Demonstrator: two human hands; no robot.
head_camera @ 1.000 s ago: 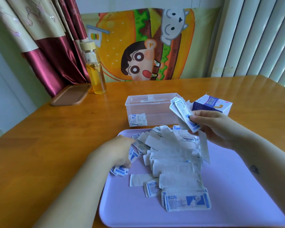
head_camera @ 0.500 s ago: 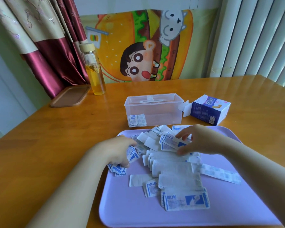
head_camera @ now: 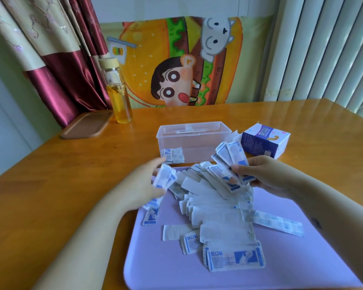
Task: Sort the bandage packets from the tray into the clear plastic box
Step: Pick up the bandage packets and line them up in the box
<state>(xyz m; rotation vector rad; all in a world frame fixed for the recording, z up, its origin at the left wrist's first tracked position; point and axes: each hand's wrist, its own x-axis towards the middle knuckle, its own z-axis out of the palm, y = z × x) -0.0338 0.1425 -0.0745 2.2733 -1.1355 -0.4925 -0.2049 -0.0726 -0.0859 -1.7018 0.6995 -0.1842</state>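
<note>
A lilac tray [head_camera: 291,266] lies in front of me with a heap of white-and-blue bandage packets [head_camera: 220,214] on it. Behind the tray stands the clear plastic box [head_camera: 194,141], open, with a few packets at its front left corner. My left hand [head_camera: 147,185] is blurred above the tray's left edge and grips a small bunch of packets [head_camera: 165,178]. My right hand [head_camera: 260,174] is raised over the tray's back edge and pinches a fan of long packets [head_camera: 228,162].
A blue-and-white bandage carton [head_camera: 264,142] stands open right of the box. A glass bottle of yellow liquid [head_camera: 118,95] and a brown lid [head_camera: 87,125] sit at the back left. A long strip packet [head_camera: 279,223] lies on the tray's right side.
My right hand has lifted off the heap with a fan of long packets. My left hand has risen from the tray's left edge with small packets, toward the box.
</note>
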